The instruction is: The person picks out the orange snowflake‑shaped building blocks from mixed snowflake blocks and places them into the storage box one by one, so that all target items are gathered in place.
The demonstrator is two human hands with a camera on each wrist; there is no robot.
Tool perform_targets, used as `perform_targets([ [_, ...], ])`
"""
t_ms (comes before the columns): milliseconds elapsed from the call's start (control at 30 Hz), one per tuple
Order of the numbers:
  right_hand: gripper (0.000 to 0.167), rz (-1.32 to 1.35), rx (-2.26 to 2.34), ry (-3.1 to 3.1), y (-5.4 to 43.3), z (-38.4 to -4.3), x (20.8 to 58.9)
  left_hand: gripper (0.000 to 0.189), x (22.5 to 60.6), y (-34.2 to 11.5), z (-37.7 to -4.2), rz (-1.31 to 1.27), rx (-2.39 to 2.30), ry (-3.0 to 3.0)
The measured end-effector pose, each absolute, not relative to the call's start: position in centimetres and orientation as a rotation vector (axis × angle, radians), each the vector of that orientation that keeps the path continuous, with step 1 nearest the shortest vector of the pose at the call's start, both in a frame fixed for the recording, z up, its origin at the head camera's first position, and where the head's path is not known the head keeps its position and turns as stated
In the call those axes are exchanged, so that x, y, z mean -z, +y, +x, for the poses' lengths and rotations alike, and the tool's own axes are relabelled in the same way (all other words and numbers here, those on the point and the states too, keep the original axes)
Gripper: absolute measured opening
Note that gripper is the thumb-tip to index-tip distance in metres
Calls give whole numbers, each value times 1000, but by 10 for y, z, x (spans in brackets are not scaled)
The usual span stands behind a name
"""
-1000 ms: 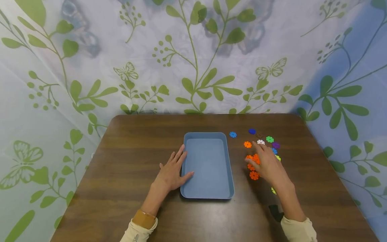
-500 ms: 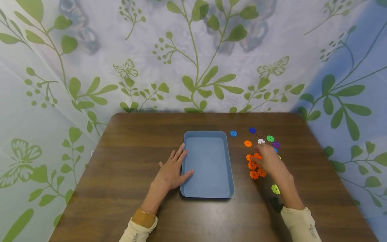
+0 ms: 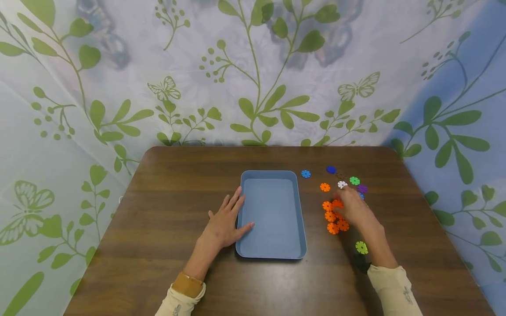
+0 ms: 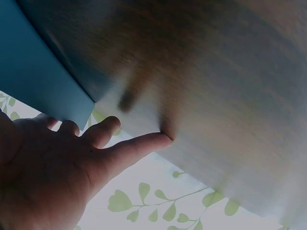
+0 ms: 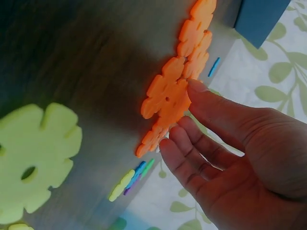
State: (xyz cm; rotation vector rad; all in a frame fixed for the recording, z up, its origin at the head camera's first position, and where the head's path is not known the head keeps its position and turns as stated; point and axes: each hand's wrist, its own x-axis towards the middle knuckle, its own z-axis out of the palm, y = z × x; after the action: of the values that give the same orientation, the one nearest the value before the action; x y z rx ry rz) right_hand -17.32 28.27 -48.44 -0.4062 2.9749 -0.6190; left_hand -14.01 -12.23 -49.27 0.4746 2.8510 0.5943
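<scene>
Rests the left hand at the left wall of a shallow blue-grey tray, with the back of the hand upward and the fingers straight and spread. Extends the thumb across the left rim, over the inside of the tray. In the left wrist view: palm side in sight beside the tray, with one finger stretched away from it, over the tabletop.

Places the right hand low over a cluster of orange discs, to the right of the tray. Bends the fingers and thumb toward the discs. In the right wrist view: thumb tip at the edge of one orange piece, with other fingertips close below. Impossible to tell a pinch from a light touch.

Beyond the cluster, on the tabletop: a light blue disc near the far right corner of the tray; a single orange disc, apart from the cluster; a dark blue disc; a brown disc; a white disc, just beyond the fingers; a green disc; a purple disc. Nearer, just beside the right forearm: a yellow-green disc.

At the cuffs: cream sleeves, with a tan band on the left wrist. Behind the tabletop: a pale cloth with green leaves and butterflies.
</scene>
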Motion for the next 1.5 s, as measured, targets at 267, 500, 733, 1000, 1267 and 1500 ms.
perform_targets([
  [267,18,-309,619,2912,285,-178,486,89,491,-122,-140,465,-590,2844],
  [500,17,-225,630,2899,285,-179,486,88,491,-122,-140,463,-601,2848],
  [733,19,-204,666,2928,283,-178,485,88,493,-123,-139,468,-615,2854],
  [1000,15,-191,749,2983,282,-175,480,88,496,-125,-138,502,-682,2857],
  [1267,9,-176,807,2924,283,-174,477,88,498,-125,-138,509,-686,2864],
  [1500,8,-166,865,2919,287,-172,472,87,494,-124,-138,477,-638,2853],
])
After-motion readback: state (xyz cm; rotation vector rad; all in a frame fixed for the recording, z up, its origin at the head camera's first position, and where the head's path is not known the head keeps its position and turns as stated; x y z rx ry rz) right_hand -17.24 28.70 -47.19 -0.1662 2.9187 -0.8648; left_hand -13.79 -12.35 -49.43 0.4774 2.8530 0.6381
